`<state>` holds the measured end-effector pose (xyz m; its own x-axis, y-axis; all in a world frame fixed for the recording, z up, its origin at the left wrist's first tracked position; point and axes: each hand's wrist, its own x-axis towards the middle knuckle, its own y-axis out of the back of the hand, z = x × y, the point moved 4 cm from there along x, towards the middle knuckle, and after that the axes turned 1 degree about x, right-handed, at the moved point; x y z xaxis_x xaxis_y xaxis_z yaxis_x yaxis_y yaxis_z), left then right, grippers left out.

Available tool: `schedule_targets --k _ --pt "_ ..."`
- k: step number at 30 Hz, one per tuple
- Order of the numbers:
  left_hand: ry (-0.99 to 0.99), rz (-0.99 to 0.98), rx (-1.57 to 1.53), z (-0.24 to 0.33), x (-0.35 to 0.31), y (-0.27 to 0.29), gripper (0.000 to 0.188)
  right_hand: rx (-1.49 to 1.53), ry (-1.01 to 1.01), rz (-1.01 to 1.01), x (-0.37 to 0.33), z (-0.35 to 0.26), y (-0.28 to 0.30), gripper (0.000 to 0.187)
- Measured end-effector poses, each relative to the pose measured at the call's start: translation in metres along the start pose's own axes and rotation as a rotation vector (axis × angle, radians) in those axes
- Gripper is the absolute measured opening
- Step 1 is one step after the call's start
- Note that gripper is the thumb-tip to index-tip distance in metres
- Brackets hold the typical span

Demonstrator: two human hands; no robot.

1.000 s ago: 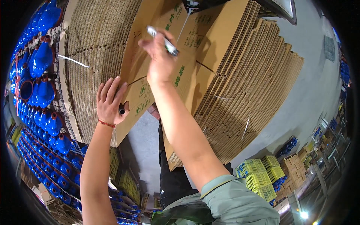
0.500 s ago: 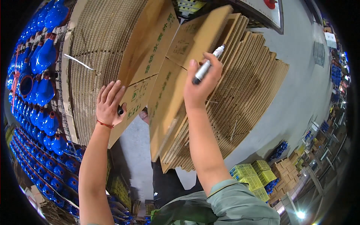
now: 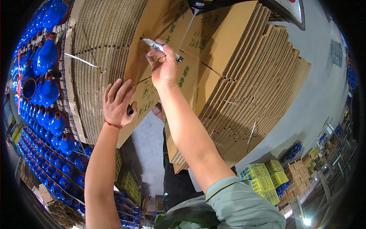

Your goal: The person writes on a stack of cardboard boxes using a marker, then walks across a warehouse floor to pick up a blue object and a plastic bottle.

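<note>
My right hand [image 3: 164,71] grips a white marker [image 3: 155,45] with a black end. Its uncapped tip points up and left, at the brown inner face of a flattened cardboard box [image 3: 140,57]; whether it touches, I cannot tell. My left hand [image 3: 117,105] lies with fingers spread against the edge of the left cardboard stack [image 3: 103,34]. A small black marker cap [image 3: 130,110] is tucked by its thumb. Between the stacks, box panels with green print fold open in a V. The right stack [image 3: 263,80] of flattened boxes leans beyond my right forearm.
Rows of glossy blue castings [image 3: 45,57] stand in wire racking along the left. A white plastic strap [image 3: 80,59] sticks out of the left stack. Yellow crates [image 3: 259,177] and cardboard cartons [image 3: 299,175] are at the lower right. Grey floor [image 3: 305,103] runs beyond the right stack.
My right hand has swung left with the marker, from the right stack to the left one. The panel that stood up beside it now lies against the right stack. My left hand stays at the left stack.
</note>
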<state>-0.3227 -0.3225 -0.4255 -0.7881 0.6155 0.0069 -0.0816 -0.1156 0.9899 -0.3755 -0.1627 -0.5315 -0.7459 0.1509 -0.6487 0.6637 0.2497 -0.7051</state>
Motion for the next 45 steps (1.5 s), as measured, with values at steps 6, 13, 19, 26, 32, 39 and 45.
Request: schedule_targets --k 6,13,19,26,32,39,45 --pt "0.003 0.001 -0.016 0.002 0.000 0.001 0.038 -0.100 0.114 0.179 0.003 -0.009 0.000 0.027" --pt "0.001 0.019 -0.031 -0.001 -0.001 0.000 0.039 -0.323 0.055 0.085 -0.080 -0.051 -0.007 0.024" --pt "0.008 0.051 -0.050 0.003 0.001 0.009 0.040 -1.673 0.761 -0.771 -0.246 -0.188 -0.124 0.035" --pt "0.016 -0.003 -0.033 0.008 -0.001 0.002 0.044 -1.980 0.971 -1.047 -0.352 -0.256 -0.183 0.042" --pt "0.025 0.102 -0.117 0.010 -0.007 -0.002 0.063 -1.985 1.240 -1.117 -0.370 -0.269 -0.178 0.036" --pt "0.177 0.065 -0.151 0.027 -0.010 0.008 0.058 -1.983 1.170 -1.175 -0.373 -0.271 -0.174 0.032" --pt "0.274 -0.044 -0.091 0.055 -0.002 0.013 0.060 -1.991 1.241 -1.074 -0.378 -0.256 -0.185 0.031"
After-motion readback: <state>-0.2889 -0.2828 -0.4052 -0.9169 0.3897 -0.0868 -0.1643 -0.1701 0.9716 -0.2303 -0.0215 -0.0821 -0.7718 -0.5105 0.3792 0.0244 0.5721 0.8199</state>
